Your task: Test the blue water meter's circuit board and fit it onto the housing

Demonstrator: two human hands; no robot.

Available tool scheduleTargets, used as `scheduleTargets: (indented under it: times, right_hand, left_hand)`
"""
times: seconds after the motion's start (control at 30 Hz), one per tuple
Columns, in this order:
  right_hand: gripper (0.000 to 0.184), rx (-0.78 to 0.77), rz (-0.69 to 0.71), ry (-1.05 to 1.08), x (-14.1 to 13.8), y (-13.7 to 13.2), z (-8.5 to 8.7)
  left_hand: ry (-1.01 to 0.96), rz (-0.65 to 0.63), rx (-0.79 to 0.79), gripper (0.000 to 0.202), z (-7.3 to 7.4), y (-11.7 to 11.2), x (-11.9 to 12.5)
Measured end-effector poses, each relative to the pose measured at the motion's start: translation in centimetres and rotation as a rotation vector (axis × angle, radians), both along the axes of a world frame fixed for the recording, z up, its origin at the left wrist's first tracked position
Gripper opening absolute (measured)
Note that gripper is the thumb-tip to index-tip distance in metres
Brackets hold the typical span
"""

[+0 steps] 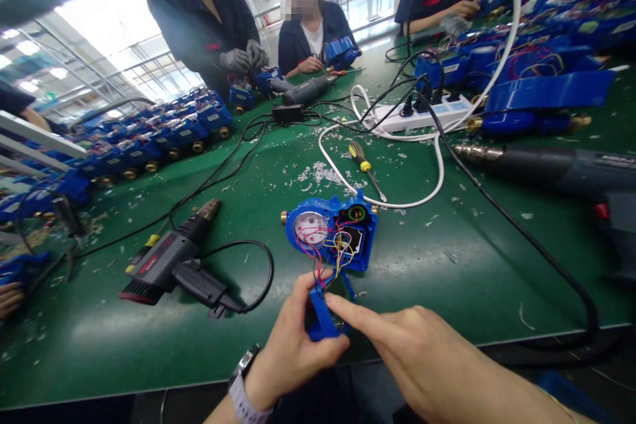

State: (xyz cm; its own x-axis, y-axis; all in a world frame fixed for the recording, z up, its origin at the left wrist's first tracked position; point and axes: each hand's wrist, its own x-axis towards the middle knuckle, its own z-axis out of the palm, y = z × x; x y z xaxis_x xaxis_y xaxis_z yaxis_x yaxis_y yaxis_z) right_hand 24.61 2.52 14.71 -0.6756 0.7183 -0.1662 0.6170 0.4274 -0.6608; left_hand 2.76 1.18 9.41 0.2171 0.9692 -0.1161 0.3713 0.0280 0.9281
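Observation:
My left hand (pixel 293 338) grips a small blue plastic cover (pixel 325 318) near the table's front edge, thumb below it and fingers behind. My right hand (pixel 417 344) has its index finger stretched out, the tip touching the cover's upper edge beside the wires; its other fingers are hidden. Thin red, yellow and dark wires (pixel 342 248) run from the cover into an open blue meter housing (pixel 370 252) just beyond. In that housing sit a round white dial (pixel 311 230) and a black part. Brass fittings show at its sides.
A heat gun (pixel 173 258) lies left, another (pixel 556 172) right. A screwdriver (pixel 365 162) lies beyond the housing, near a white power strip (pixel 422 114) with looping cables. Rows of blue meters (pixel 173 132) line the left; more are piled right. Co-workers sit or stand opposite.

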Motion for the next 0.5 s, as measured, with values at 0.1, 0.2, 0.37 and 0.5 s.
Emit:
scheduleTargets:
  times: [0.1,0.2,0.37,0.5]
  right_hand:
    - [0.06,-0.141,-0.023,0.166,0.1,1.0,0.5]
    - [0.047,-0.269,-0.072,0.344,-0.1,1.4,0.4]
    - [0.055,-0.15,-0.141,0.252,-1.4,0.6,-0.6]
    - [0.052,-0.195,-0.172,0.401,-2.4,0.3,-0.7]
  left_hand:
    - [-0.164,-0.091,-0.092,0.062,0.8,0.5,-0.5]
    - [-0.405,-0.149,-0.238,0.068,1.4,1.1,-0.5]
    - [-0.571,-0.134,-0.283,0.072,1.4,1.3,-0.4]
    - [-0.615,-0.132,-0.276,0.071,0.8,1.1,-0.5]
